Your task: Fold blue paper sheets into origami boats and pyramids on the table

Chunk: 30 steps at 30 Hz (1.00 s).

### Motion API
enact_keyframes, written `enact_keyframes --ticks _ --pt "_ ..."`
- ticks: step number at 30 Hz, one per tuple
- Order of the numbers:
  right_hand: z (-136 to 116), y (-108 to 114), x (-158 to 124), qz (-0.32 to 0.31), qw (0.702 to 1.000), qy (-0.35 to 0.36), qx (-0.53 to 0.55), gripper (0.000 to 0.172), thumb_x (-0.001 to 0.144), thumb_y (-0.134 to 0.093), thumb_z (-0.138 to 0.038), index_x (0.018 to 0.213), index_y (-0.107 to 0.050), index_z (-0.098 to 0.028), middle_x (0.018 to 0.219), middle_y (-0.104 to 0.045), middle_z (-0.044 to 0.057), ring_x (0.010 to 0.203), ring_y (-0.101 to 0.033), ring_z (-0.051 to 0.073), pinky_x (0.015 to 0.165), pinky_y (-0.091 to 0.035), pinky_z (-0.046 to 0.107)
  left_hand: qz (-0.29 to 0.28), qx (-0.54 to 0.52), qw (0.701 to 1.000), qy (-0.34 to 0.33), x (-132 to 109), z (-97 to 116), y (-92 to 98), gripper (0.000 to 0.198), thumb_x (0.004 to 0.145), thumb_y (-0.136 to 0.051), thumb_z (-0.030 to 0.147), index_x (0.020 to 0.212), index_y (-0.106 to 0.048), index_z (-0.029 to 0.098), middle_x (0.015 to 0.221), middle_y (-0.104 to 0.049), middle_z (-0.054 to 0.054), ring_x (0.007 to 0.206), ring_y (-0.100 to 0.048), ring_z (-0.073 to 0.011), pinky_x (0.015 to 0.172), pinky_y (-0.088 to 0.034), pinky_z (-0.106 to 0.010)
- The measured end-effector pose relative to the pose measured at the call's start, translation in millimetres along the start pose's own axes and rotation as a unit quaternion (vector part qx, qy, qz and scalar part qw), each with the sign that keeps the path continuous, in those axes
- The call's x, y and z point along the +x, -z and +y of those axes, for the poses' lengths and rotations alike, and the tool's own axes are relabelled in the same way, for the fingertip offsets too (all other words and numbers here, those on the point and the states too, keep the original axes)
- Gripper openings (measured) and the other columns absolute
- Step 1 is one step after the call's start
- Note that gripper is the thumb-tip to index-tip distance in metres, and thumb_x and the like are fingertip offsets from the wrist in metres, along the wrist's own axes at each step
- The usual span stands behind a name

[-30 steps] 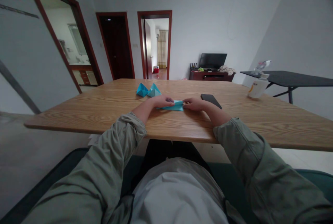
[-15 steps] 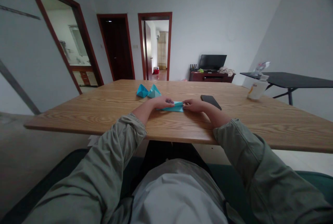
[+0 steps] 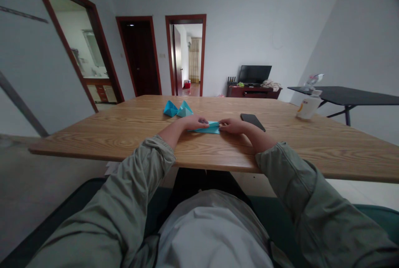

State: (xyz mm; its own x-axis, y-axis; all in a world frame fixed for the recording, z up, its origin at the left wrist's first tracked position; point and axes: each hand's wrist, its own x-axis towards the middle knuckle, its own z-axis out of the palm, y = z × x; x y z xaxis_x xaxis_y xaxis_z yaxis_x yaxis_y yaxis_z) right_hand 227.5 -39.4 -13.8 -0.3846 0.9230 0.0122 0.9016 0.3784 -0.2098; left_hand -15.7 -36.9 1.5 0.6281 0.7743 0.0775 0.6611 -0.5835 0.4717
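A light-blue sheet of folded paper (image 3: 209, 129) lies on the wooden table (image 3: 131, 139) in front of me. My left hand (image 3: 197, 122) grips its left part, thumb along the top of the fold. At the paper's right edge, my right hand (image 3: 230, 126) pinches it between thumb and fingers. Parts of the paper are hidden under my left hand. Just beyond that hand stand two folded paper shapes, a darker blue one (image 3: 170, 109) and a pale blue one (image 3: 185, 109).
A black phone-like slab (image 3: 252, 121) lies beyond my right forearm. Farther right stands a white pump bottle (image 3: 309, 105) near the table's edge, with a black folding table (image 3: 349, 93) behind it. A television (image 3: 254, 74) rests on a low cabinet by the far wall.
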Motion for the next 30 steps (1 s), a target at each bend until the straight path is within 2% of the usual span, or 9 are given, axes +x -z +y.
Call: enact_keyframes --ticks 10,20,30 --pt "2.8 -1.6 1.7 0.006 1.000 0.011 0.002 0.039 0.087 -0.053 -0.039 0.121 -0.064 -0.022 0.102 -0.068 0.007 0.084 -0.061 0.019 0.075 -0.044 0.026 -0.017 0.025 1.000 -0.005 0.2 0.3 0.8 0.049 0.082 -0.055 0.046 0.118 -0.064 0.014 0.115 -0.068 -0.009 0.099 -0.062 -0.0199 0.083 -0.044 -0.023" --pt "2.1 -1.0 0.5 0.004 1.000 0.006 0.002 0.041 0.087 -0.052 -0.039 0.122 -0.062 -0.019 0.103 -0.067 0.008 0.086 -0.061 0.019 0.076 -0.044 0.026 -0.027 0.042 0.999 -0.015 1.4 -0.8 1.7 0.050 0.083 -0.053 0.047 0.118 -0.064 0.013 0.115 -0.067 -0.009 0.098 -0.062 -0.0195 0.083 -0.045 -0.024" --pt "-0.6 1.3 -2.0 0.000 1.000 -0.001 0.006 0.043 0.088 -0.051 -0.040 0.126 -0.061 -0.021 0.105 -0.068 0.007 0.086 -0.061 0.019 0.077 -0.045 0.026 -0.011 0.007 1.000 -0.002 4.9 -6.2 -0.9 0.048 0.076 -0.062 0.046 0.114 -0.066 0.017 0.115 -0.068 -0.008 0.098 -0.062 -0.0202 0.082 -0.045 -0.024"
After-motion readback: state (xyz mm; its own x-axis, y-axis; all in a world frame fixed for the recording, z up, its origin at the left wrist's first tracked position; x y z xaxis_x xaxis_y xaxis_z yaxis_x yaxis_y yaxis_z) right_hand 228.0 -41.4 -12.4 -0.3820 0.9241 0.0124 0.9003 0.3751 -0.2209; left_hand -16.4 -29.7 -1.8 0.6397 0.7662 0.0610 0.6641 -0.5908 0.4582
